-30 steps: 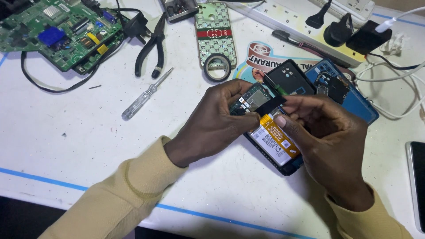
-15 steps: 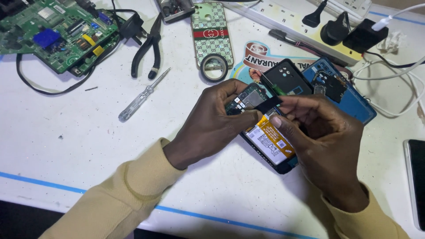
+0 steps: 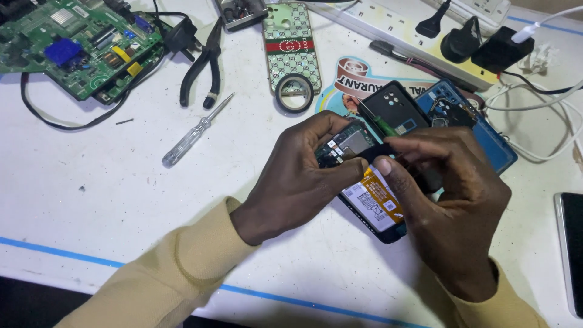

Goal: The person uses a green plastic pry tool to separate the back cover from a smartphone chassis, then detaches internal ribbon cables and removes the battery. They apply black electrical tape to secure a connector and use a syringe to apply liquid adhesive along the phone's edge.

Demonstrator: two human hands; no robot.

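Note:
An opened phone (image 3: 371,205) lies on the white table, its back removed, showing a white and orange battery and a small circuit board at its top. My left hand (image 3: 300,176) grips the phone's upper left side. My right hand (image 3: 452,200) covers its right side, with thumb and fingers pinched on a thin black strip (image 3: 379,150) across the phone's upper part. A black phone back cover (image 3: 395,109) and a blue phone frame (image 3: 467,121) lie just behind my hands.
A green circuit board (image 3: 73,45), black pliers (image 3: 203,64), a clear-handled screwdriver (image 3: 194,132), a patterned phone case (image 3: 291,45) and a tape ring (image 3: 294,94) lie at the back. A white power strip (image 3: 401,27) with plugs runs along the right rear. Another phone (image 3: 572,249) sits at the right edge.
Both hands stay on the opened phone. The right fingers have shifted slightly along its upper part. The whole view has drifted a little.

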